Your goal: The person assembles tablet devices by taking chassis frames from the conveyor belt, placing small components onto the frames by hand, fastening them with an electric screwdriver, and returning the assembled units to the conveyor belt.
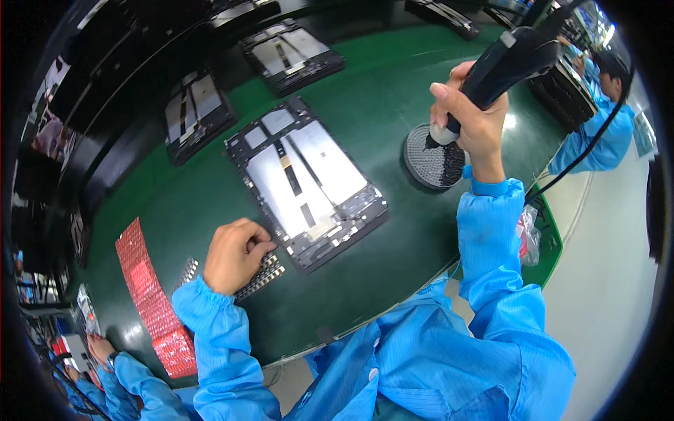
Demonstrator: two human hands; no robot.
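Note:
My right hand (472, 119) grips a black electric screwdriver (507, 63), its tip down over a round perforated screw tray (430, 156). A cable runs from the tool off to the right. My left hand (235, 254) rests fisted on the green conveyor belt, knuckles on a strip of small metal parts (265, 276). It sits just beside the near corner of a dark panel frame (307, 181) with silvery plates inside. Both forearms wear blue sleeves.
More panel frames lie further up the belt (199, 112) (291, 55). A red sheet (151, 298) lies left of my hand. A bin with a plastic bag (531, 235) hangs at the belt's edge. Other workers in blue stand at top right (602, 133) and bottom left (116, 365).

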